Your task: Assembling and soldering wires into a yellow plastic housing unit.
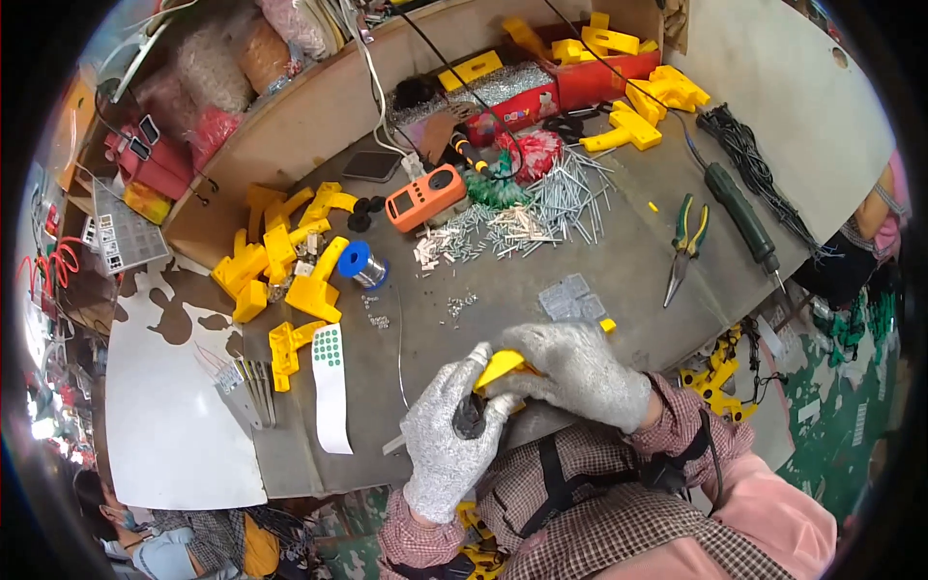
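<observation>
Both of my hands wear grey-white gloves and meet at the table's near edge. Between them is a yellow plastic housing piece (501,366). My left hand (450,435) is curled round it from the left, with a dark part (470,416) showing between thumb and fingers. From the right, my right hand (578,372) grips the same yellow piece, its fingers bent over it. Much of the piece is hidden by the gloves. Just beyond my right hand lie small clear plastic squares (570,298) and a small yellow bit (607,326).
Yellow housings (280,251), a solder spool (362,265) and a sticker strip (332,387) lie left. An orange meter (425,198) stands by piled screws (570,198). Pliers (684,251), a green electric screwdriver (739,217) and black cables (754,164) are right. Red boxes (609,80) stand behind.
</observation>
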Tool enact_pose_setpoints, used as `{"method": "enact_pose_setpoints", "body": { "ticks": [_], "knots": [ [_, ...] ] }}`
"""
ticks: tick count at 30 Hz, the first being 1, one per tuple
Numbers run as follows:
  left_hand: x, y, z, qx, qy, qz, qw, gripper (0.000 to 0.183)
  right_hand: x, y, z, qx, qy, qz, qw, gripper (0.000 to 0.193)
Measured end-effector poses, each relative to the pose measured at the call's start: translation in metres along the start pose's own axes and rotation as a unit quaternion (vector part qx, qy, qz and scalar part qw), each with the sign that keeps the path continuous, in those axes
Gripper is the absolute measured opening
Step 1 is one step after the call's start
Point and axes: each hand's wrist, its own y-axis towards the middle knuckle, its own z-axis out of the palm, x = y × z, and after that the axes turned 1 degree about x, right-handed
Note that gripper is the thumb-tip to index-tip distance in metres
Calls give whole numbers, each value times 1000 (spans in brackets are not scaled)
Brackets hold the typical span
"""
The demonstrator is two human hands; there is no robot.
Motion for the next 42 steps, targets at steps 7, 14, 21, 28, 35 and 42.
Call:
{"method": "enact_pose_setpoints", "body": {
  "ticks": [7, 14, 21, 28, 35, 42],
  "knots": [
    [18, 16, -6, -19, -30, 39, 999, 54, -7, 23, -14, 168, 72, 85, 979, 42],
    [81, 21, 28, -34, -201, -44, 978, 46, -39, 6, 25, 254, -11, -69, 965, 41],
    [93, 14, 30, -36, -118, 99, 987, 36, -61, 20, 26, 216, 215, 95, 948, 25],
    [50, 31, 5, 246, 79, 100, 961, 42, -63, 19, 43, 133, 125, 106, 977, 37],
    [74, 31, 10, 230, 57, 157, 959, 37, -36, 37, 31, 124, 117, 213, 962, 38],
    [88, 15, 15, -63, -433, -175, 882, 45, -22, 34, 40, 136, 161, 195, 958, 27]
  ]
}}
